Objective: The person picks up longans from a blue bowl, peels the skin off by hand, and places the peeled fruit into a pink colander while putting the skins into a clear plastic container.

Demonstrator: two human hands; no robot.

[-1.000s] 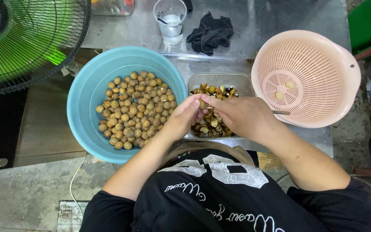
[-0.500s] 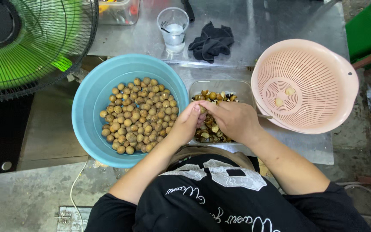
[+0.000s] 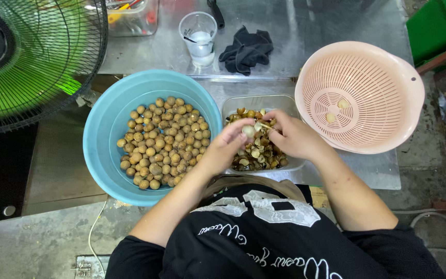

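Note:
My left hand point(image 3: 227, 144) and my right hand point(image 3: 292, 135) meet over a clear rectangular tray point(image 3: 233, 105) filled with brown peel pieces. Between their fingertips they hold one small round pale fruit point(image 3: 248, 131), partly peeled. To the left stands a blue basin point(image 3: 104, 129) with several small brown round fruits point(image 3: 163, 142) heaped in it. To the right is a pink colander point(image 3: 383, 119) with two peeled pale fruits point(image 3: 336, 109) inside.
A green fan behind a black wire guard point(image 3: 32, 57) fills the upper left. On the metal table at the back stand a clear plastic cup point(image 3: 198, 36), a dark cloth point(image 3: 248, 49) and a clear box point(image 3: 132, 15). A green crate point(image 3: 434, 28) sits upper right.
Both hands stay together over the tray, shifting slightly while working the fruit; more of its pale flesh shows now. The view has drifted a little downward.

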